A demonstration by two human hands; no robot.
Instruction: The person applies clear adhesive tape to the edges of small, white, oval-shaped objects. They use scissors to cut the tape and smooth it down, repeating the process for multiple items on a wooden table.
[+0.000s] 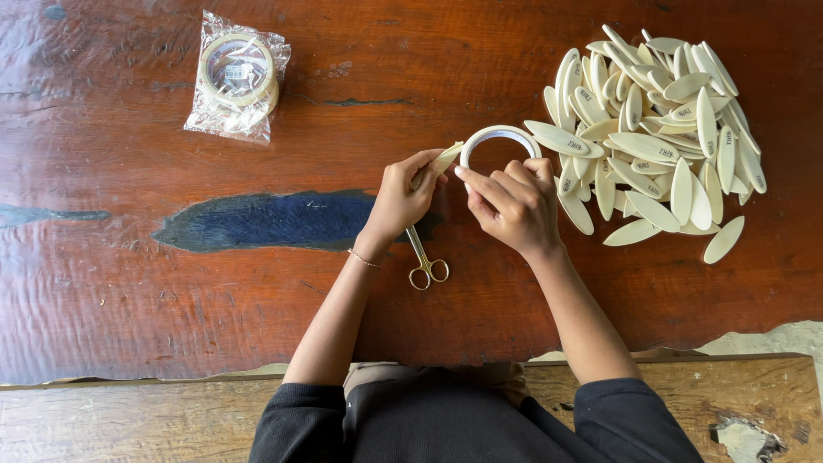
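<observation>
My right hand (513, 204) grips a roll of cream masking tape (500, 140) held upright above the table. My left hand (401, 198) pinches a pale oval wooden piece (446, 158) against the loose end of the tape at the roll's left side. Small gold-handled scissors (424, 261) lie on the table just below my left wrist, partly hidden by the hand.
A large pile of pale oval wooden pieces (660, 137) lies to the right of the hands. A second tape roll in a clear plastic wrapper (236, 75) sits at the upper left. The dark red wooden table (171, 283) has a blue-black patch. A wooden bench edge (129, 420) runs along the bottom.
</observation>
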